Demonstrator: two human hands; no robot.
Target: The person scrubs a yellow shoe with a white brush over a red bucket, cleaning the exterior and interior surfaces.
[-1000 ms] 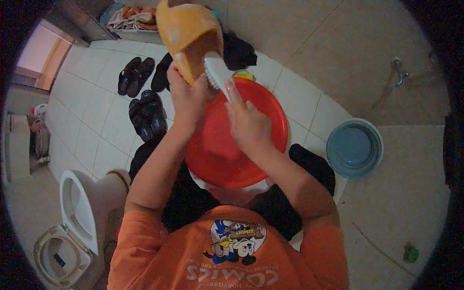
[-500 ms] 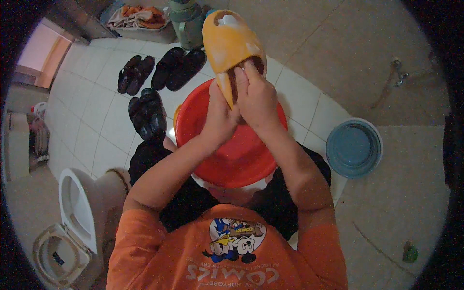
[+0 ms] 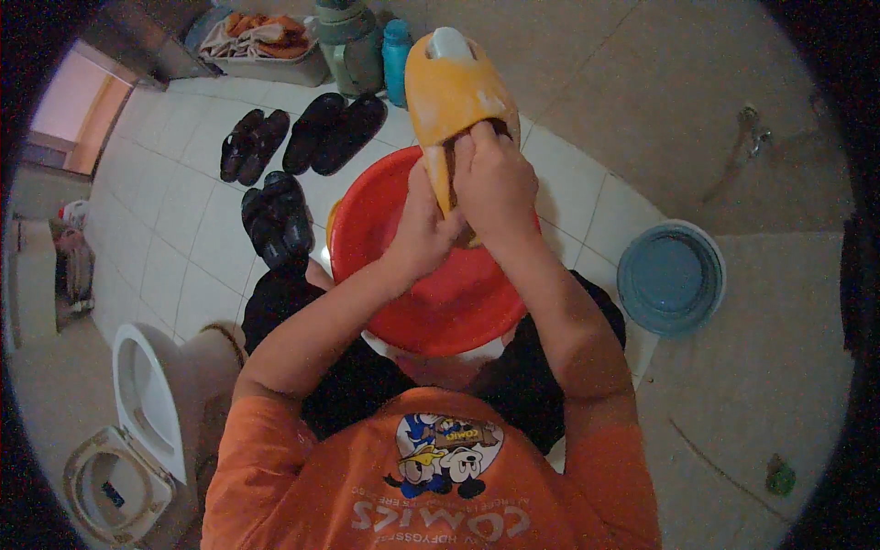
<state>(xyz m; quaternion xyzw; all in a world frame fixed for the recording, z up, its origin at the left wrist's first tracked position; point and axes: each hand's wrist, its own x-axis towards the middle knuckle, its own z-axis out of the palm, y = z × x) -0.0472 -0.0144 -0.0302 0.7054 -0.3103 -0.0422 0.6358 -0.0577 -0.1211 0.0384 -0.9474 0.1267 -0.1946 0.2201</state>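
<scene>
A yellow slide slipper (image 3: 456, 96) with whitish smears, like suds, is held up, toe away from me, over the far rim of a red basin (image 3: 440, 316). My left hand (image 3: 423, 229) is closed around its heel end, thumb along the side. The fingers of my right hand (image 3: 495, 183) are curled into the slipper's foot opening; what they grip inside is hidden. A smooth white rounded thing (image 3: 449, 43) pokes out through the toe opening; its kind does not show. The basin stands between my knees, and its inside is partly covered by my forearms.
Black slippers (image 3: 255, 145) stand on white tiles at the left. Behind them are a clothes tub (image 3: 275, 66), a green thermos jug (image 3: 351, 55) and a blue bottle (image 3: 395, 64). A bucket (image 3: 671, 278) of water stands right, a toilet (image 3: 151, 394) left, a wall tap (image 3: 759, 139) far right.
The slipper and both hands have shifted slightly right and nearer, uncovering the blue bottle. The white thing shows further out of the toe opening, and my right fingers reach deeper in.
</scene>
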